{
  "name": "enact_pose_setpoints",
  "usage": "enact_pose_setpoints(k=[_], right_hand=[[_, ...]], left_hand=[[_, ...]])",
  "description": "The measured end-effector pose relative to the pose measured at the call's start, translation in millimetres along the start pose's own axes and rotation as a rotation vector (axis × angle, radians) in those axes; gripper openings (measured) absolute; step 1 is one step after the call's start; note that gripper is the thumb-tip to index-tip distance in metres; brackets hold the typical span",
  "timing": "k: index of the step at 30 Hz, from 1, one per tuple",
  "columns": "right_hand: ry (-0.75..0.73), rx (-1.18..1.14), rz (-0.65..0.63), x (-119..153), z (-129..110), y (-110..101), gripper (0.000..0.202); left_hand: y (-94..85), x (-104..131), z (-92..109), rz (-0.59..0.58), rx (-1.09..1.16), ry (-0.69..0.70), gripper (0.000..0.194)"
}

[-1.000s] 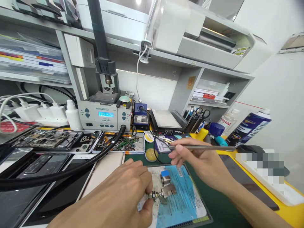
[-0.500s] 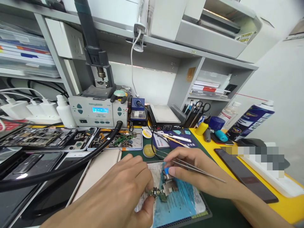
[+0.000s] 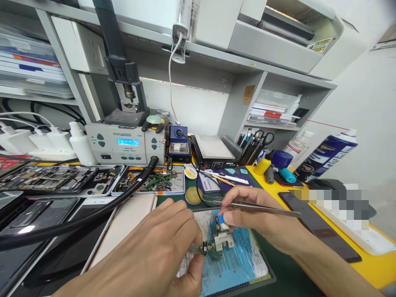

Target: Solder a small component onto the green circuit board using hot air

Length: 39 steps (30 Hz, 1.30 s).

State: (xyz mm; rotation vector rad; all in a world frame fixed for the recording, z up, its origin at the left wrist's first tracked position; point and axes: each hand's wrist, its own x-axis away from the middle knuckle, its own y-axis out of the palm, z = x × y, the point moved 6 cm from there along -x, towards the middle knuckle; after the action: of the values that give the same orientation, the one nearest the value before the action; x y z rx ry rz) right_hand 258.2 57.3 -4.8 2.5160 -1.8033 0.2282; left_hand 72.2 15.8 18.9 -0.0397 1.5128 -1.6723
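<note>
A small green circuit board [image 3: 214, 252] with dark components is pinched at its left end by the left hand [image 3: 173, 239]. Beside it, a notched silver plate [image 3: 221, 241] is seen, with a blue-tabbed piece [image 3: 221, 220] pinched by the right hand [image 3: 252, 208], across which metal tweezers [image 3: 266, 208] are held, 2 prongs pointed left.

The left end of the circuit board [image 3: 213, 251] is concealed by the left hand [image 3: 171, 239]; its components are too small to identify. Print on the blue-and-white sheet [image 3: 238, 268] is illegible. Pixelation obscures part of the white case [image 3: 373, 243]. The top edge crops the printer [image 3: 278, 45]; the left edge, the black hose [image 3: 34, 237].
</note>
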Motion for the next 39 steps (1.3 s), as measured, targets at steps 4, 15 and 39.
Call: enact_pose_setpoints(k=[4, 15, 39], right_hand=[[-0.008, -0.027, 0.004, -0.1, 0.9, 0.4, 0.026], [-0.007, -0.054, 0.000, 1.9, 2.8, 0.7, 0.026], [-0.114, 0.384, -0.012, 8.0, -4.6, 3.4, 0.025]], left_hand=[[1.4, -2.0, -0.7, -0.014, -0.002, -0.002, 0.012], [7.5, -0.6, -6.1, -0.029, -0.004, -0.006, 0.010], [22.1, 8.8, -17.3, -0.338, 0.140, -0.194, 0.011]])
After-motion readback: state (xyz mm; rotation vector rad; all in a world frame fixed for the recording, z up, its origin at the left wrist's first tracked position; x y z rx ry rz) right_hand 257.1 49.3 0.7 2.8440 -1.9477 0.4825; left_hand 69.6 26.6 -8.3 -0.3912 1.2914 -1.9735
